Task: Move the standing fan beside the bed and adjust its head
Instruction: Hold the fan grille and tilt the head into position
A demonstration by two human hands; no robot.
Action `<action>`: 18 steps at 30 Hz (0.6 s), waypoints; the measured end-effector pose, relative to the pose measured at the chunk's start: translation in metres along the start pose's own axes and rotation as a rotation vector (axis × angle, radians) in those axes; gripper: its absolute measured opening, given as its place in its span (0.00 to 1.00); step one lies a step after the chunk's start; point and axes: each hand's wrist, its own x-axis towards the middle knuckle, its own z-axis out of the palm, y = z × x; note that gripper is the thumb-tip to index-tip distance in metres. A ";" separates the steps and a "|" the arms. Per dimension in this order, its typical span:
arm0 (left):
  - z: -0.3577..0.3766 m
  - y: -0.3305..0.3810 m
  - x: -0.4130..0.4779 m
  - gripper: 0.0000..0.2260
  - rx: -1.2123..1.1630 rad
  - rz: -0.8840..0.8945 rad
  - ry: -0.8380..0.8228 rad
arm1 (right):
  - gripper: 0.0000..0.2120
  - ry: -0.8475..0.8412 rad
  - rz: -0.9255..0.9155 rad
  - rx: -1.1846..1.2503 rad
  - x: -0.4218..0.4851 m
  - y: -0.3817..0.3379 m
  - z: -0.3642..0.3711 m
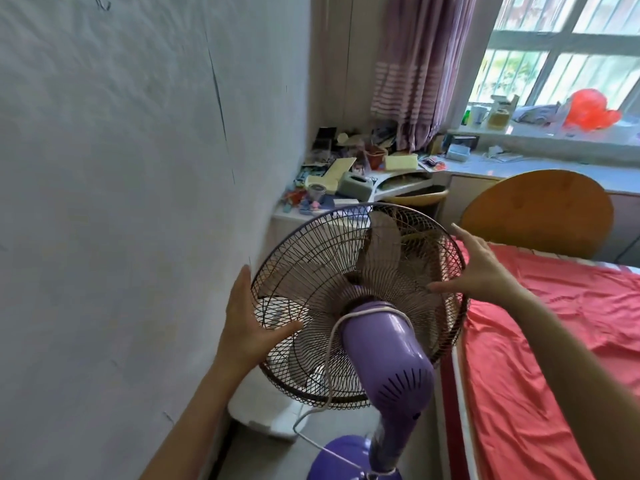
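Purple standing fan [388, 344] parked between wall [121, 202] and red bed [554, 341]. Wire cage flanked by both hands, left hand [247, 318] and right hand [481, 268] spread flat on rim, nothing pinched.

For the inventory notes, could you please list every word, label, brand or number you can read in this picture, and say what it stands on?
None can be read.
Fan motor housing: no lettering shows on its purple back.
Items on the cluttered desk: any print is too small and blurred to read.
Containers on the windowsill: labels too blurred to read.
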 end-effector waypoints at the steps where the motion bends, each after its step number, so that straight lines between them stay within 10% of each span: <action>1: 0.001 -0.005 0.002 0.61 -0.032 -0.076 -0.031 | 0.62 -0.051 0.011 0.022 0.002 0.004 0.004; 18: 0.000 -0.007 0.011 0.54 -0.082 -0.095 -0.060 | 0.59 0.067 -0.078 0.233 -0.005 0.019 0.013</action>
